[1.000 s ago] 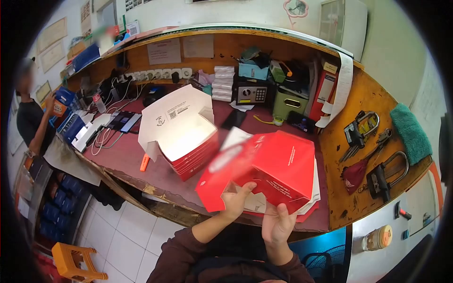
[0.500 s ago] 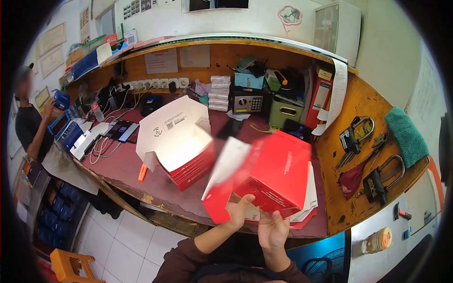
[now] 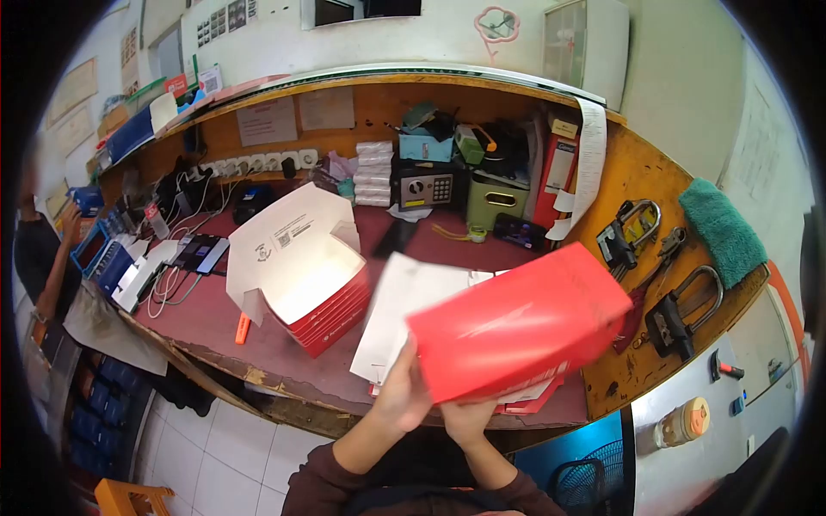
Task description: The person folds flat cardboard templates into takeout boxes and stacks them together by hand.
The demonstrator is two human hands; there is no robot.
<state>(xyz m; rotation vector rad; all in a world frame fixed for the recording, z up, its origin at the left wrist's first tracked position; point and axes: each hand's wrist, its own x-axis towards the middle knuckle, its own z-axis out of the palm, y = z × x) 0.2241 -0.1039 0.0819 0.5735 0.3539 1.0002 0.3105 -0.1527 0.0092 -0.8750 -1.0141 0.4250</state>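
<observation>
A red cardboard box (image 3: 516, 327), slightly smeared by motion, is tilted above the desk in both my hands. My left hand (image 3: 404, 389) grips its left end, with part of the fingers behind the card. Under its near edge, my right hand (image 3: 469, 420) supports the box; most of its fingers are hidden beneath. Below lies a pile of flat white and red box cardboard (image 3: 391, 314), partly covered by the held box. To the left stands a nested stack of red boxes (image 3: 331, 314) with a raised white flap.
An orange highlighter (image 3: 243, 328) lies left of the box stack. Farther back are a small safe (image 3: 428, 187), a green bin (image 3: 496, 205) and a dark phone (image 3: 396, 236). Padlocks (image 3: 675, 325) and a teal towel (image 3: 723, 232) lie on the right ledge. Another person (image 3: 43, 258) stands at far left.
The red box has swung right and turned, so a long plain side now faces up and its loose left flap no longer shows. My right hand has moved further under it.
</observation>
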